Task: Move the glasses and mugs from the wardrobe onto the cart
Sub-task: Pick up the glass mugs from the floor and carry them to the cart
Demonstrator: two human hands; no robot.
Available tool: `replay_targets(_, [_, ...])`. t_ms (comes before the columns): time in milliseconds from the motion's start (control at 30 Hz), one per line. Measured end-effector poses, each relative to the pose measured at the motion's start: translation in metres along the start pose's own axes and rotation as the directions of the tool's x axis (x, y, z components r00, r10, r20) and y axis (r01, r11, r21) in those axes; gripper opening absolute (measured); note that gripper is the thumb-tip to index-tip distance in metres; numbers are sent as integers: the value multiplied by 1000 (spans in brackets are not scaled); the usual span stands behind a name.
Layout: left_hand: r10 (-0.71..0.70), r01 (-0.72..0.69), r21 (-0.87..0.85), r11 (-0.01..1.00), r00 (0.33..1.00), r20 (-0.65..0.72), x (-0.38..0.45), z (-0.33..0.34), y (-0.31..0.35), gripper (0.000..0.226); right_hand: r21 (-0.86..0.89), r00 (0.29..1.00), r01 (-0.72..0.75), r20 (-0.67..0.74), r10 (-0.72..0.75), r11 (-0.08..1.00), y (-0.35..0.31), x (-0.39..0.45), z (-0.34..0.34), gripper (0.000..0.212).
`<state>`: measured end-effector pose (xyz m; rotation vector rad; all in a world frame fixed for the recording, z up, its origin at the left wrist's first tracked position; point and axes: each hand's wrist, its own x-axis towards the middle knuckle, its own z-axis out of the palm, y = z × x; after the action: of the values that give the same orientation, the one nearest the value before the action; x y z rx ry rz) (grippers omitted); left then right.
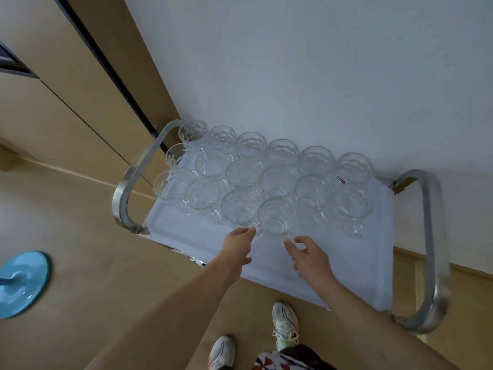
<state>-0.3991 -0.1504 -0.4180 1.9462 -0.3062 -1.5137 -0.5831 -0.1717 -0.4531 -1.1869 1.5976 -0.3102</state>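
Observation:
Several clear glass mugs and glasses stand in rows on the white top of the cart [333,273]. The nearest mug [276,216] stands at the front of the group. My left hand [236,247] reaches to its left side, fingertips at the glass by the base. My right hand [310,256] hovers just right of and below the mug, fingers loosely spread and holding nothing. Whether my left fingers pinch the mug or only touch it is unclear.
The cart has curved metal handles on the left [128,193] and right [434,252] ends and stands against a white wall. Beige wardrobe doors [53,97] rise at the left. A blue round base [21,283] sits on the floor. My shoes [284,324] are below the cart.

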Motion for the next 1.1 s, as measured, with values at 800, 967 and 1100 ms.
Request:
replay_targets(800, [708, -800, 571, -185, 294, 641, -145, -17, 79, 42, -394, 765, 70, -568, -303, 916, -49, -204, -61, 57])
replay_targets(967, [641, -816, 424, -392, 88, 763, -194, 35, 70, 42, -411, 694, -13, -660, -288, 911, -18, -252, -97, 58])
replay_targets(1100, [554, -826, 311, -471, -3, 832, -233, 92, 49, 43, -389, 631, -94, -735, -247, 917, 21, -289, -130, 57])
